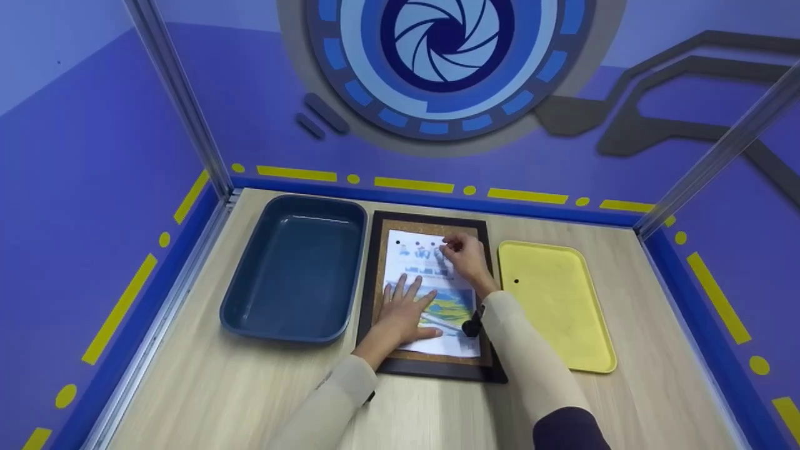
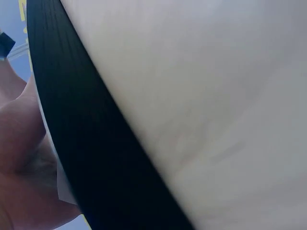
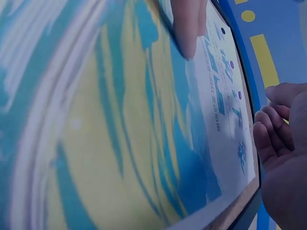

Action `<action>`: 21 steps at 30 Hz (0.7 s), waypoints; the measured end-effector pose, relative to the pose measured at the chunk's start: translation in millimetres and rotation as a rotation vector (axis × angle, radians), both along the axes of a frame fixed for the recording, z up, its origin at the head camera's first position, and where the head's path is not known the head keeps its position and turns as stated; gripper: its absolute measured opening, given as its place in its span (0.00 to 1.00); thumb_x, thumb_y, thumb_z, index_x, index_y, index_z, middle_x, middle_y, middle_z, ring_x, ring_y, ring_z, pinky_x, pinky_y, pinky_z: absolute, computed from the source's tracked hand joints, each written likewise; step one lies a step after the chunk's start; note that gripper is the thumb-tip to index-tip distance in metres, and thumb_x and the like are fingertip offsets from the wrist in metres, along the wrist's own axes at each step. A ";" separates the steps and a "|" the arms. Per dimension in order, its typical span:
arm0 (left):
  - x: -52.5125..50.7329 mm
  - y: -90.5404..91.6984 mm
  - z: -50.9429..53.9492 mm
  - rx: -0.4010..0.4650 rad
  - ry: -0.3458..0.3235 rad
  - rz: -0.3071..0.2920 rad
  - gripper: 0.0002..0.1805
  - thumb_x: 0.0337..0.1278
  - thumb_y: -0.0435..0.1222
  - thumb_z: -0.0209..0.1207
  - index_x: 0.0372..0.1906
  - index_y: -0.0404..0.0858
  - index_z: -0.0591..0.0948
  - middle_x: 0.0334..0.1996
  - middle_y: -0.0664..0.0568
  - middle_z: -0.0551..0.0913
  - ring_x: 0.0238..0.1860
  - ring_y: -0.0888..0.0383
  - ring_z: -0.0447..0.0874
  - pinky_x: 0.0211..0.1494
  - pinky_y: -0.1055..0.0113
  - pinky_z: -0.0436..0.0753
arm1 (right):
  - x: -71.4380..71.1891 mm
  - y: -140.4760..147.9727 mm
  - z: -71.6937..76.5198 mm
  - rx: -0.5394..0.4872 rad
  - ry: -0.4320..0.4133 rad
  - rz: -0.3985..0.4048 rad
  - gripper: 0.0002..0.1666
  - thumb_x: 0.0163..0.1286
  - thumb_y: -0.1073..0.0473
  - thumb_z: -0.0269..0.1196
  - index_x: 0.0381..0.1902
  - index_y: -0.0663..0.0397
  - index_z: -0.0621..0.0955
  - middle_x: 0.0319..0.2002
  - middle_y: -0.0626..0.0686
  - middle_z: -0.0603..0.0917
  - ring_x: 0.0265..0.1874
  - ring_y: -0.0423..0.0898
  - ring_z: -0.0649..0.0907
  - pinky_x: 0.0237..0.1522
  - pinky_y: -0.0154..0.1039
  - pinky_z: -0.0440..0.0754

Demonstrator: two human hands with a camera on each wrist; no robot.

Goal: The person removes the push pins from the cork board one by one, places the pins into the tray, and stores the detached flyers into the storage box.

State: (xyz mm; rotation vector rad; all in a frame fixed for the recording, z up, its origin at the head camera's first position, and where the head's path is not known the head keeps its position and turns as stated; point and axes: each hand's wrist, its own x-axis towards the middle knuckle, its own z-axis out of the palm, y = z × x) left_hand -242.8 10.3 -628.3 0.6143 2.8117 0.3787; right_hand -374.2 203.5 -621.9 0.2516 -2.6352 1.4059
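A printed paper sheet [image 1: 400,340] lies on a cork board [image 1: 437,225] with a black frame [image 1: 431,371]. My left hand [image 1: 400,315] rests flat on the sheet's lower left, fingers spread. At the sheet's top right corner, my right hand [image 1: 464,255] pinches thumb against fingertips; a small dark speck there looks like a thumbtack, mostly hidden. A black thumbtack [image 1: 398,242] sits at the top left corner, and two purplish dots [image 3: 231,64] lie along the same edge. In the left wrist view, the frame's dark edge partly hides the left hand [image 2: 29,153].
A deep dark blue tray [image 1: 287,275] stands left of the board. To the right lies a shallow yellow tray [image 1: 562,306] with one black thumbtack [image 1: 516,281] on it. Blue panels [image 1: 250,112] wall in the wooden table [image 1: 412,412] at the back and sides.
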 end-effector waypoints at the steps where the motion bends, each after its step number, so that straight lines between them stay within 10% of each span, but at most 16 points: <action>1: 0.6 -0.3 0.0 0.004 0.005 0.002 0.50 0.61 0.71 0.61 0.85 0.58 0.62 0.87 0.46 0.46 0.86 0.37 0.35 0.82 0.33 0.43 | -1.5 -1.9 -0.7 0.002 -0.009 0.008 0.10 0.70 0.66 0.71 0.46 0.67 0.88 0.35 0.55 0.86 0.36 0.49 0.82 0.40 0.40 0.78; 21: 4.8 -1.6 2.7 -0.031 0.034 0.008 0.51 0.62 0.72 0.58 0.85 0.59 0.60 0.87 0.48 0.46 0.86 0.39 0.35 0.82 0.35 0.43 | -20.7 -16.5 -10.6 0.127 -0.125 0.044 0.07 0.73 0.64 0.67 0.46 0.61 0.86 0.39 0.55 0.86 0.40 0.49 0.83 0.45 0.46 0.82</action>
